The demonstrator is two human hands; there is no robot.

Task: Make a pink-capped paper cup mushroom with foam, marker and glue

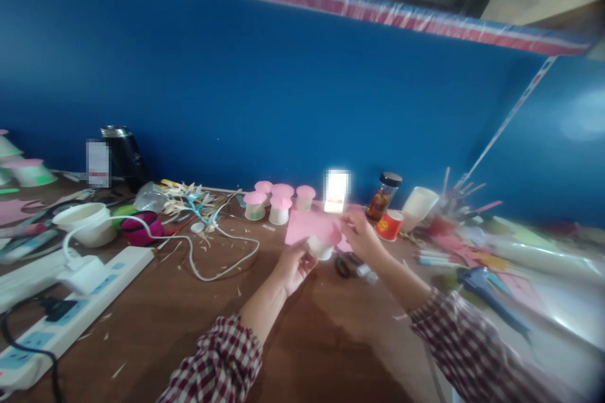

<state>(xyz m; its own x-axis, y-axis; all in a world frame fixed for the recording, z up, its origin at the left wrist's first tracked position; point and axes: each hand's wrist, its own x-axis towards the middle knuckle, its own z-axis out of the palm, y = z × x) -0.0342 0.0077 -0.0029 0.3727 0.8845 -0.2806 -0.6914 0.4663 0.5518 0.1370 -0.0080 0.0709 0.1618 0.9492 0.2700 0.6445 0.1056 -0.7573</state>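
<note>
My left hand (293, 267) is closed round a small white paper cup (320, 247), tilted just above the table. Pink paper (309, 225) spreads behind and beside the cup; where one piece ends and another begins is blurred. At its right edge is my right hand (362, 236), with thumb and fingers pinched together on the paper. Black-handled scissors (342, 266) lie below the right hand, next to a small clear-and-white item (367, 274). Just behind stand several small cups topped with pink paper discs (280, 203).
To the left are a power strip (113, 289) with plugs, a looping white cable (191, 258), a white bowl (87, 227) and a black flask (123, 157). A jar (384, 196), a red cup (389, 225) and a blue glue gun (491, 296) are on the right. A blue wall (283, 88) rises behind.
</note>
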